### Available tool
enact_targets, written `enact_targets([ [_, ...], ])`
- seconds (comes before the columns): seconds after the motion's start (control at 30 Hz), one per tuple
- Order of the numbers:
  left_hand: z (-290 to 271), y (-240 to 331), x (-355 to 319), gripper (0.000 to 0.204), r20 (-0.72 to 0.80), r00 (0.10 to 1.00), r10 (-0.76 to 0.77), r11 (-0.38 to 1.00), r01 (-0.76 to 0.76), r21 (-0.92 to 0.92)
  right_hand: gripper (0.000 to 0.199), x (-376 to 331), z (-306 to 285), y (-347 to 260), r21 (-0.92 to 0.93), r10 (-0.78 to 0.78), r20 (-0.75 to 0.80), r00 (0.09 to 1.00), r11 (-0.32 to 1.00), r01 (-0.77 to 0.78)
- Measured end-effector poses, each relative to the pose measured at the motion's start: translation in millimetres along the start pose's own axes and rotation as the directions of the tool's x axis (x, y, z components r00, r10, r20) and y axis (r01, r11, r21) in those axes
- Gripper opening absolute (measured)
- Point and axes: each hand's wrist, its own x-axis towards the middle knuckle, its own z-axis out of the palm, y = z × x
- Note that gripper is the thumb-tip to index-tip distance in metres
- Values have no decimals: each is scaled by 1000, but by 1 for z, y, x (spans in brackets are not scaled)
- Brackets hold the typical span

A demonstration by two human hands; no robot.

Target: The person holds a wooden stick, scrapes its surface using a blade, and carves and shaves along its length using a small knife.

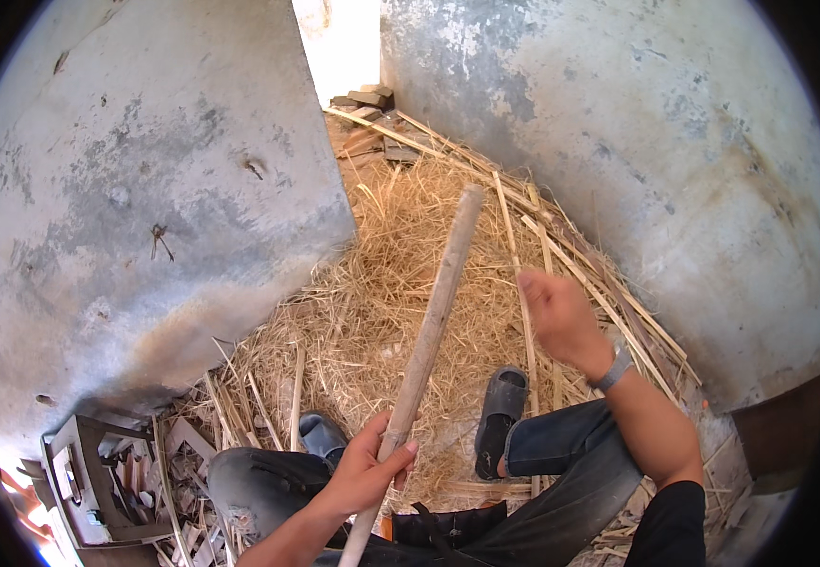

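My left hand (367,472) is wrapped round a long round wooden pole (433,321). The pole slants up and to the right, its blunt upper end over the straw and its lower part running down past my lap. My right hand (561,317), with a grey band on the wrist, is raised to the right of the pole and apart from it. Its fingers are curled closed; what they hold, if anything, is hidden. A thin pale wooden strip (512,231) passes just left of that hand, and I cannot tell whether they touch.
Straw-like shavings (381,274) cover the floor between two worn plaster walls (192,170). Long wooden strips (608,293) lean along the right wall. A dark open-framed box (98,482) stands among scraps at lower left. Bricks (367,97) lie by the bright gap. My sandalled feet (501,416) rest on the shavings.
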Motion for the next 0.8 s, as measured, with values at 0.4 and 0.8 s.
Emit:
enact_targets([
  [0.4, 3, -11, 7, 32, 69, 995, 69, 958, -47, -284, 52, -66, 54, -73, -118, -218, 475, 853, 944, 307],
  [0.8, 4, -22, 4, 56, -146, 966, 213, 975, -199, 102, 46, -58, 64, -47, -229, -199, 402, 894, 923, 309],
])
